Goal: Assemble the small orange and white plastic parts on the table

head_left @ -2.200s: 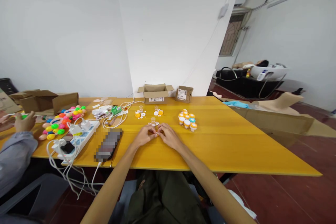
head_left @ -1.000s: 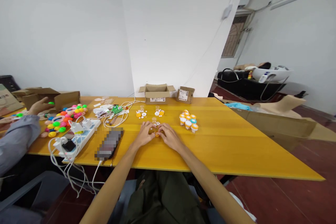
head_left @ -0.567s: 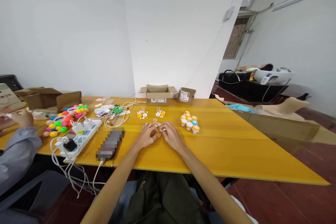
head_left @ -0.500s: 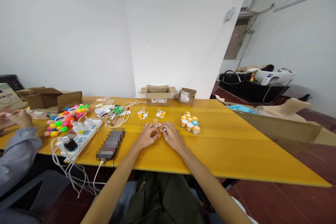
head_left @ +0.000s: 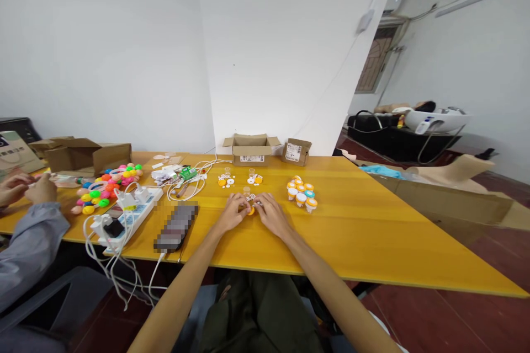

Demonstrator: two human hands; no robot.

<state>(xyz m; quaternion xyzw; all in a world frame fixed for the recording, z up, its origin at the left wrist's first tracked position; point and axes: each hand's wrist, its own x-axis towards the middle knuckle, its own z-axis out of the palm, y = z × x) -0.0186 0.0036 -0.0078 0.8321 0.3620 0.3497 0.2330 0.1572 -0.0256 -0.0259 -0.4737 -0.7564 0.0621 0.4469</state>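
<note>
Close together over the yellow table (head_left: pixel 356 242), both my hands work at a small orange disc-like part (head_left: pixel 250 211). The fingers of my left hand (head_left: pixel 234 212) pinch it from the left. My right hand (head_left: pixel 269 212) has its fingertips closed at the right of that part; a small pale piece shows there, too small to name. Just beyond my fingers are little white parts (head_left: pixel 250 197) and a clear cup (head_left: pixel 247 190). Two more sets of orange discs (head_left: pixel 222 182), white gears (head_left: pixel 231 181) and clear cups lie farther back.
Several capped little jars (head_left: pixel 301 197) with orange, white and blue tops stand to the right. An open carton (head_left: pixel 250 158) and a smaller box (head_left: pixel 296 153) are at the wall. Leftward lie a phone (head_left: pixel 177 228), a power strip (head_left: pixel 136 218), coloured balls (head_left: pixel 105 190) and a co-worker's hands (head_left: pixel 41 190).
My left fingers have drawn slightly closer around the orange part. The view has shifted a little, and the co-worker's hands have moved somewhat.
</note>
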